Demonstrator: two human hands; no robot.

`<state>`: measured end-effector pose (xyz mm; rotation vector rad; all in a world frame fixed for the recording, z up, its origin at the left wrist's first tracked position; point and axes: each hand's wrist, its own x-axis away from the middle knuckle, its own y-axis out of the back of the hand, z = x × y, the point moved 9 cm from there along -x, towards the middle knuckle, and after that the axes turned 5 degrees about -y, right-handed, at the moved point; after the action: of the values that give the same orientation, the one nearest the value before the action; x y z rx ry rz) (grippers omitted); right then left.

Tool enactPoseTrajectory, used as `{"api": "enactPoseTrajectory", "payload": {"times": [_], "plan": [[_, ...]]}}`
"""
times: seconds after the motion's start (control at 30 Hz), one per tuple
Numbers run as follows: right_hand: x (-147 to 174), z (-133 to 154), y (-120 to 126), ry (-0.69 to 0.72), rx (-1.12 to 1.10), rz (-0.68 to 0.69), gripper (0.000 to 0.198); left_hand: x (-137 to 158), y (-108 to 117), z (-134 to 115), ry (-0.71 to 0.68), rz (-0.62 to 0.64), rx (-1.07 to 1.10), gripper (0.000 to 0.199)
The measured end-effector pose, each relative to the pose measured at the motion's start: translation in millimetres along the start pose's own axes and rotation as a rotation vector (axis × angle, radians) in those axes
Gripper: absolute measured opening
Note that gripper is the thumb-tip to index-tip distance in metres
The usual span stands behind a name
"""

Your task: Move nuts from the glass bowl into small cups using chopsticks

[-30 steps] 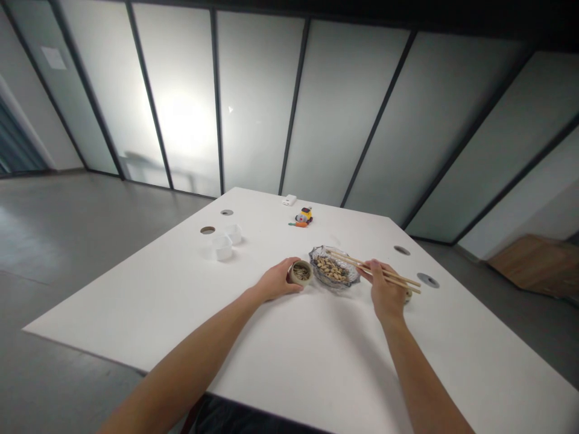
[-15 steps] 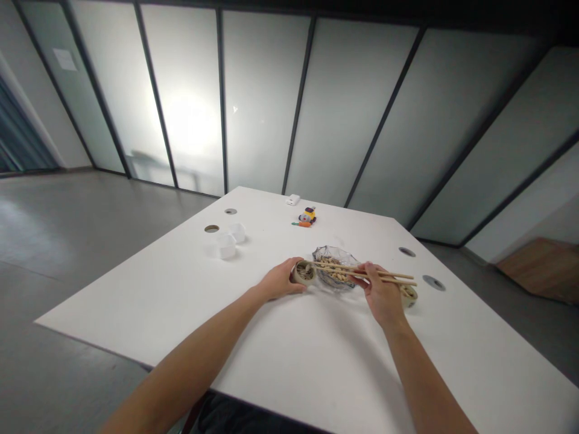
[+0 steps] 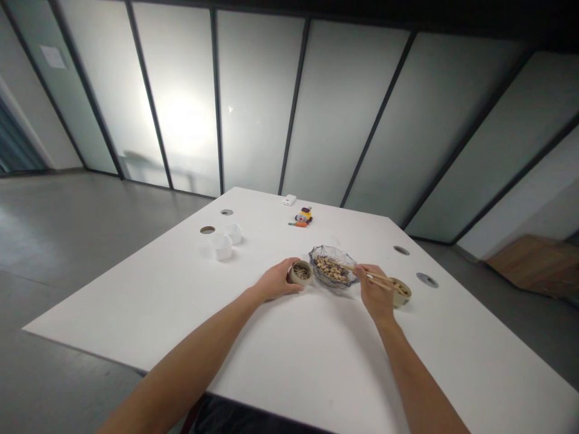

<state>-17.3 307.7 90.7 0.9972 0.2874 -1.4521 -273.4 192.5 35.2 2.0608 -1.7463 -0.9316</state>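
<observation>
Taking the glass bowl (image 3: 337, 286) as landmark, the largest thing lies far beyond it: a wall of 7 frosted panels (image 3: 257, 108), smooth and milky, set in thin dark bars. The desk (image 3: 289, 367) under the bowl is 1 flat, smooth white top. Well off to the bowl's right, on the grey floor (image 3: 85, 235), stands 1 flat brown panel (image 3: 529, 265) that looks like wood.

2 bare hands flank the bowl. The left hand (image 3: 274, 280), left of it, has its grip curled round the side of 1 cup. The right hand (image 3: 376, 295), at the bowl's right edge, has its grip pinched on 2 chopsticks.

The bowl itself is clear, with a faceted wall and a jagged rim. The 2 chopsticks (image 3: 380, 283) are slim, straight and pale tan; they slant from the right hand over the bowl's right side, and whether their tips touch anything cannot be told.

2 squat, round cups are dull beige: the left cup (image 3: 302, 283), just beside the bowl, contains thin, dark pieces; the right cup (image 3: 400, 303), right of the bowl and partly behind the right hand, contains pale ones.

Left of the bowl sit at least 2 clear plastic containers (image 3: 222, 256). Beyond the bowl are 1 rounded yellow-and-grey toy vehicle (image 3: 304, 216), 1 white box (image 3: 289, 200) and 1 tapered orange carrot (image 3: 298, 225).

Smallest are the oval tan nuts (image 3: 332, 269) heaped inside the bowl, too many to count.
</observation>
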Motion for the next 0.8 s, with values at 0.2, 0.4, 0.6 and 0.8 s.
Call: {"api": "enactPoseTrajectory", "payload": {"times": [0.2, 0.4, 0.6, 0.8], "plan": [[4, -7, -10, -0.003, -0.065, 0.047, 0.056, 0, -1, -2, 0.005, 0.003, 0.006, 0.075], [4, -6, -7, 0.001, -0.073, 0.023, 0.053, 0, 1, -4, -0.007, -0.006, 0.007, 0.073], [0, -8, 2, -0.04, -0.031, -0.034, 0.056, 1, 0, -2, 0.018, 0.002, 0.006, 0.074], [1, -9, 8, -0.058, -0.009, -0.082, 0.058, 2, 0, -1, 0.02, -0.005, 0.014, 0.072]]}}
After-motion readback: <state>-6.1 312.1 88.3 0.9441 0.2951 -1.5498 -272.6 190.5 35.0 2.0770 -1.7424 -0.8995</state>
